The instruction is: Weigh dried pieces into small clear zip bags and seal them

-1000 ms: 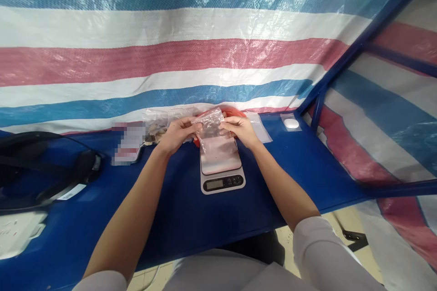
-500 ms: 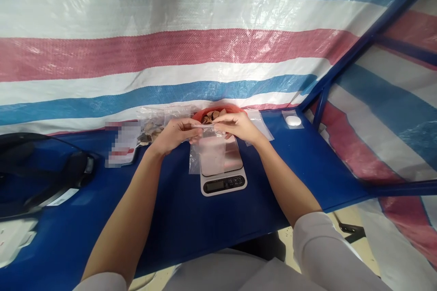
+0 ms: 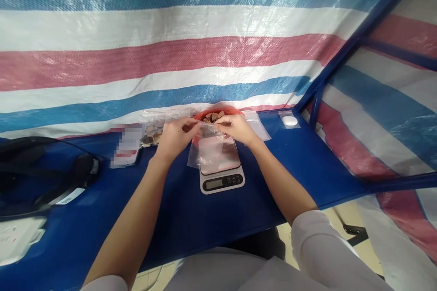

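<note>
A clear plastic bag [image 3: 207,138] hangs from my two hands over a white kitchen scale [image 3: 223,183]. My left hand [image 3: 177,135] pinches the bag's top edge on the left. At the right end of that edge, my right hand [image 3: 237,128] pinches it too. Just behind my hands lies a red bag [image 3: 235,110] with its mouth spread, holding brown dried pieces [image 3: 214,116]. The scale's display is too dim to read. Part of its plate shows through the clear bag, which looks flat.
Clear bags of dried slices [image 3: 152,135] lie left of my hand, beside a blurred-out packet [image 3: 128,148]. More flat clear bags [image 3: 256,126] and a white round object [image 3: 290,121] are to the right. A black headset [image 3: 73,175] and white power strip [image 3: 22,238] sit far left.
The view has tilted slightly. My hands stay at the clear bag's top edge, and the bag's lower part has shifted and crumpled a little over the scale.
</note>
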Available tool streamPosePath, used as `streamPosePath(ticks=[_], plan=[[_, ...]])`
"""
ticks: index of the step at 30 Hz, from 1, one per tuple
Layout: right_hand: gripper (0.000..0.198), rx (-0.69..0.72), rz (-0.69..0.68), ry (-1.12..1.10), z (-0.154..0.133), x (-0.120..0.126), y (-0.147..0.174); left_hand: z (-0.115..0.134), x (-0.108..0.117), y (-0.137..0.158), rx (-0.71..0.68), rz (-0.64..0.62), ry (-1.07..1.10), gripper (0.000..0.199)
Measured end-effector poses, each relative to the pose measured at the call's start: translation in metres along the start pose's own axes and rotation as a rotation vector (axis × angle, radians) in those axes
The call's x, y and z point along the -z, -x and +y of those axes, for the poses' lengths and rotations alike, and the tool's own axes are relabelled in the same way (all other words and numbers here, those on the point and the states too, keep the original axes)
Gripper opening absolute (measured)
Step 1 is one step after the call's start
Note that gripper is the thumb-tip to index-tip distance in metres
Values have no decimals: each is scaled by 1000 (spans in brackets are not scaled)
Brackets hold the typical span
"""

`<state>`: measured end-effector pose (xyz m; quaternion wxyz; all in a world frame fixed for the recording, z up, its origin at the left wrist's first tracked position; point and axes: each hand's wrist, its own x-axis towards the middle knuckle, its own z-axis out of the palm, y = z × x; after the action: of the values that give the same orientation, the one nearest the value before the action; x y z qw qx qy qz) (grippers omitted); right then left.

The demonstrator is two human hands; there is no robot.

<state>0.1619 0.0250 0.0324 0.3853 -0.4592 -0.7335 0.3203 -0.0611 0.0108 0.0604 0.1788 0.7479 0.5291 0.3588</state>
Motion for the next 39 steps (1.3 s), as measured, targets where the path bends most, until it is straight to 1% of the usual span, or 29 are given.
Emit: streamPosePath(ticks=[2, 5, 7, 9, 11, 13, 15, 17, 22, 26, 29, 31, 35, 37, 39], plan=[[16, 36, 0, 27, -7, 0, 1, 7, -5, 0, 75, -81, 61, 36], [14, 85, -31, 39, -16, 0, 4, 7, -14, -1, 264, -168, 309, 46], [14, 102, -64, 24, -19, 1, 6, 4, -18, -2, 362, -178, 474, 43], [15, 100, -100, -8, -19, 1, 7, 0, -21, -2, 432, -199, 583, 36], [18, 76, -130, -57, -17, 2, 8, -3, -22, -2, 479, -222, 661, 30], [27, 30, -158, -121, -15, 2, 8, -4, -22, -1, 494, -232, 715, 27], [35, -32, -178, -179, -14, 3, 7, -6, -24, -1, 487, -224, 741, 28], [36, -91, -181, -215, -13, 3, 5, -7, -26, 0, 467, -213, 751, 29], [25, -163, -123, -213, -11, 0, 3, -8, -32, 1, 395, -226, 715, 30], [18, -202, -123, -211, -10, -2, 2, -9, -32, 1, 360, -236, 654, 28], [13, -245, -91, -254, -9, 1, 2, -11, -27, 0, 314, -235, 541, 25], [10, -281, -83, -308, -8, 3, 2, -12, -21, 0, 248, -219, 400, 26], [8, -329, -92, -372, -6, 9, 3, -10, -14, 1, 102, -211, 85, 35], [9, -307, -98, -348, -5, 10, 3, -8, -15, 2, 60, -174, 26, 32], [12, -263, -96, -288, -3, 10, 2, -6, -20, 3, 19, -113, 32, 29]])
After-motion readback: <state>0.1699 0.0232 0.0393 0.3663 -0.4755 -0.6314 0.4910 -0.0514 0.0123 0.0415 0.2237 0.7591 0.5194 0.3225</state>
